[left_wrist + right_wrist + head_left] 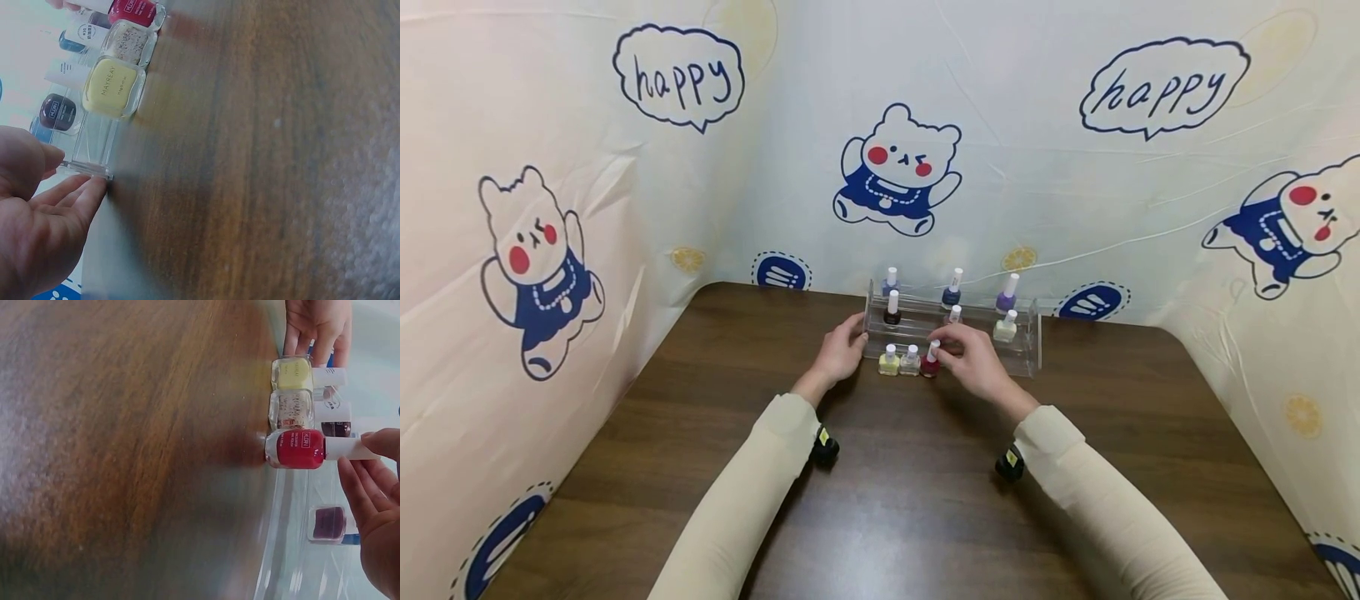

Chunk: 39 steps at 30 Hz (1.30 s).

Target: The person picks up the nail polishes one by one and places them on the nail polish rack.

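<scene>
Pinching a white-capped red glass polish bottle (300,449), not yet released, the right grip (973,357) has eight other bottles (889,365) standing left and beyond; the left grip (841,350) holds the clear acrylic rack (1036,337).

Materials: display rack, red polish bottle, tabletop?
Display rack: likely acrylic, glossy; see-through panels with bright edges. Red nail polish bottle: probably glass, glossy; thick clear base. White cap: opaque, smooth, likely plastic. Tabletop: wood grain, slight sheen; veneer or laminate, can't tell.
</scene>
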Each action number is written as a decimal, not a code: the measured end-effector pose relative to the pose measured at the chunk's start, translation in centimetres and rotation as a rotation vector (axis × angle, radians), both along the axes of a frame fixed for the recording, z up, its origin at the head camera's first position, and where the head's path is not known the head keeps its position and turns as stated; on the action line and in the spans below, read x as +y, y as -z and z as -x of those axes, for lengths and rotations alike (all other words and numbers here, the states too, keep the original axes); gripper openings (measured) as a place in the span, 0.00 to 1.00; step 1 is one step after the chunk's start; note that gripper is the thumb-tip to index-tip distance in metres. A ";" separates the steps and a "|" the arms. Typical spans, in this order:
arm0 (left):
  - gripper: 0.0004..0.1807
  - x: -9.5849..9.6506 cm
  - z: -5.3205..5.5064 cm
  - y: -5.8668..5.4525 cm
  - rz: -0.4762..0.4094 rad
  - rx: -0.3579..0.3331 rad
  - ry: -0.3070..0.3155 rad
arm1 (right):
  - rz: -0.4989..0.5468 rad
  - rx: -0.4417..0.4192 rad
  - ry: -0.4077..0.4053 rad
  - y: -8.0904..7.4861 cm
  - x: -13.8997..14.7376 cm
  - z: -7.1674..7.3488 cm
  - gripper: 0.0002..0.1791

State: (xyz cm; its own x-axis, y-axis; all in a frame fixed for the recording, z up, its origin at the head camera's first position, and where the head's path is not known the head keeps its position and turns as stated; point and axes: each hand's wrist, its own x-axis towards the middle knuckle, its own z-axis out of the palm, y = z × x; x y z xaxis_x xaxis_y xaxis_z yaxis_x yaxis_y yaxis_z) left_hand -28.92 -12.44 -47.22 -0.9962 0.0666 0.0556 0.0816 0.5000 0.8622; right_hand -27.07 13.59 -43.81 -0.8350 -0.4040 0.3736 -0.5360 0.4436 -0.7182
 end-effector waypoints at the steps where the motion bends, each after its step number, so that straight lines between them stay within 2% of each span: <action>1: 0.28 0.0 0.0 0.0 0.002 -0.001 0.000 | 0.005 -0.001 0.001 0.1 0.0 0.0 0.10; 11: 0.27 0.0 -0.2 -0.1 -0.001 0.013 0.003 | 0.052 -0.005 0.021 0.4 -0.2 0.0 0.09; 22: 0.28 0.0 0.0 0.0 -0.007 0.008 -0.001 | 0.027 0.045 0.008 0.5 0.1 0.2 0.09; 39: 0.28 0.1 -0.2 -0.1 -0.007 -0.005 -0.001 | 0.016 0.060 0.017 -0.7 1.1 -0.1 0.09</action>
